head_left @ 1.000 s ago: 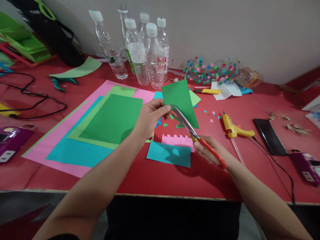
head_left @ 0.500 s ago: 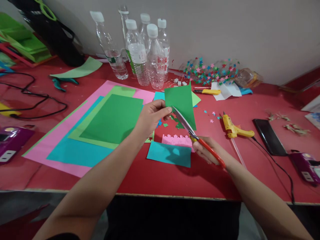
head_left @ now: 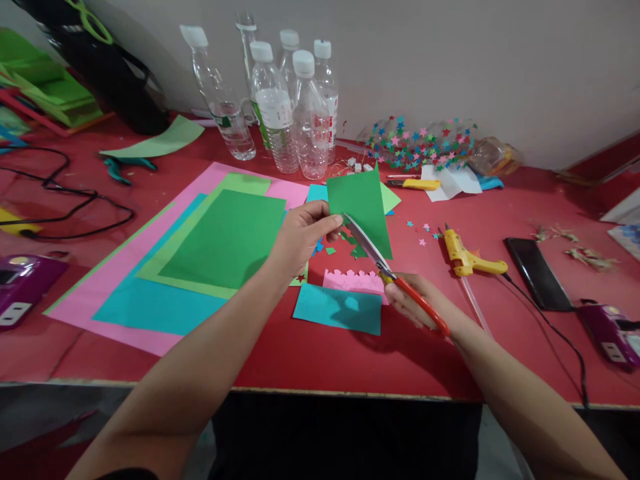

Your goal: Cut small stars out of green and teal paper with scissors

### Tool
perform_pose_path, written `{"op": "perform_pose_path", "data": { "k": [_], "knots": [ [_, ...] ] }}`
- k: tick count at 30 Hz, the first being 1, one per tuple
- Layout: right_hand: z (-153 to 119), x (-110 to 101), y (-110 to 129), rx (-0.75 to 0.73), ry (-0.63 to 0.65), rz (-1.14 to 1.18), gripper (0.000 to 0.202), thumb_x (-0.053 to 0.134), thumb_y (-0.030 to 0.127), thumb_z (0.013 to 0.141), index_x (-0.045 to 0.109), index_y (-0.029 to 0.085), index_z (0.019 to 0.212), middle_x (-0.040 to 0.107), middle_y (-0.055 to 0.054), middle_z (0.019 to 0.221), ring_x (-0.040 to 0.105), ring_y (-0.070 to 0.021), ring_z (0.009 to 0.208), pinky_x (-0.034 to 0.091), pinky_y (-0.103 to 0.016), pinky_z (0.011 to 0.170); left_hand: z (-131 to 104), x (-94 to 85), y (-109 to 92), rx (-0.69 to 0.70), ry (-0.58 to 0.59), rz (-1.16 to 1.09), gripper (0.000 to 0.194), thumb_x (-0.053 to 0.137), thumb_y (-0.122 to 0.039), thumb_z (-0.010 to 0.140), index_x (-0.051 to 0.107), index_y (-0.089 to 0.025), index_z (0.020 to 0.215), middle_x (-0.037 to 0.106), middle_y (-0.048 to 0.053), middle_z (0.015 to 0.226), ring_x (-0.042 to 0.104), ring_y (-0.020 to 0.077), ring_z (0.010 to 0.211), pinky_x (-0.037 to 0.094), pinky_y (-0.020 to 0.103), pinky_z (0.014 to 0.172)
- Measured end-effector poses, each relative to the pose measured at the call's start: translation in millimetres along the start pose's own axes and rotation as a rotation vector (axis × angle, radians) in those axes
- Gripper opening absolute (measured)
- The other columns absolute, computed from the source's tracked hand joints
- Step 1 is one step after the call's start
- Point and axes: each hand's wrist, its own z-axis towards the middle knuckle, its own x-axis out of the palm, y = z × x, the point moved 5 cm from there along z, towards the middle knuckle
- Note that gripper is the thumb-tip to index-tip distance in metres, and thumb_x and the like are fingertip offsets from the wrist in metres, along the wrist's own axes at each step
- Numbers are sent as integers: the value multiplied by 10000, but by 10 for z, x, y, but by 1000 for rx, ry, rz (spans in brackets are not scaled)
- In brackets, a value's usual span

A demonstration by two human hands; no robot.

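Observation:
A sheet of dark green paper [head_left: 359, 200] is pinched by its left edge between the thumb and fingers of my left hand [head_left: 307, 233]. My right hand [head_left: 413, 300] grips red-handled scissors [head_left: 373, 250], whose blades point up and left across the lower part of that sheet, tip close to my left thumb. The blades look nearly closed. Below them on the table lie a pink strip [head_left: 353, 280] with a jagged upper edge and a blue paper rectangle [head_left: 335, 310]. Small green and blue scraps [head_left: 330, 251] are scattered under the held sheet.
Layered pink, blue and green sheets [head_left: 225, 237] cover the table's left half. Several clear bottles [head_left: 310, 127] stand by the wall, near a star-covered bottle [head_left: 420, 143]. To the right are a yellow glue gun [head_left: 467, 257], a black phone [head_left: 537, 275] and a yellow cutter [head_left: 420, 184].
The view has shifted very slightly. My hands, the scissors and the green sheet keep almost the same position.

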Motion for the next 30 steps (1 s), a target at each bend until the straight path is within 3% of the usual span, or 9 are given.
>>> {"op": "perform_pose_path", "data": {
  "k": [11,18,30],
  "knots": [
    [24,35,-43,-34,79,71,472,502,646,823,431,195,705,388,91,439,311,-47,319,213,-207,343,-24,3,5,50,4,-74,126,650,-198,715,602,-166,603,574,-33,526,513,65,493,402,219,510],
    [23,87,-65,-62,58,182,484,453,668,827,432,199,709,368,102,410,320,-48,297,232,-187,320,-72,69,57,59,-36,-141,110,670,-216,736,643,-170,640,619,-31,566,538,61,532,423,213,551],
    [-1,119,-20,102,-18,122,371,447,541,834,433,207,673,373,100,332,315,-60,267,256,-192,321,-90,101,103,20,-56,-124,128,677,-275,748,655,-167,682,629,-18,612,545,70,556,449,228,584]
  ]
}}
